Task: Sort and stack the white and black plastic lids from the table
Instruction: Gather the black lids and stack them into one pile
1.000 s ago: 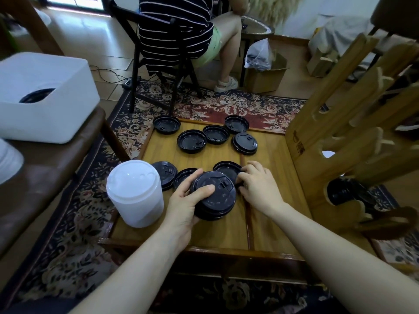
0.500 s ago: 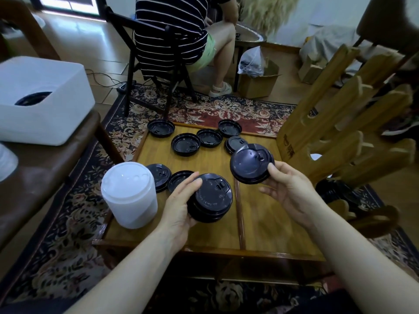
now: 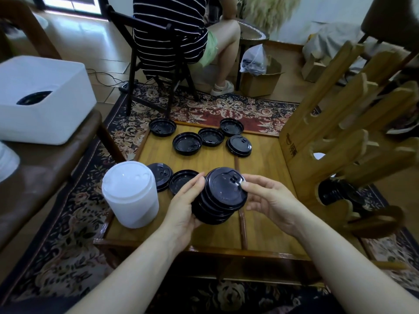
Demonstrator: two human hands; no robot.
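Holding: a person steadies a tilted black lid stack (image 3: 214,203) between both hands, just above the near part of the worktop (image 3: 267,177).
Far left: a white box (image 3: 43,105) rests on a brown seat, beside the worktop.
White lid stack (image 3: 131,196): stands upright at the worktop's near left edge, just left of the hands.
Left hand (image 3: 183,206): fingers curled round the left side of the black lid stack, carrying it from below.
Top lid (image 3: 226,189): sits askew on the black lid stack, its face tipped toward the viewer.
Right hand (image 3: 269,200): fingertips pinch the top lid's right rim; it seems the nearer hand for pressing the lid flat.
Loose black lids (image 3: 187,143): five lie beyond the hands at the far edge, two more just behind the left hand; all lie forward of the stack.
Right: a wooden rack (image 3: 340,132) stands at the worktop's edge.
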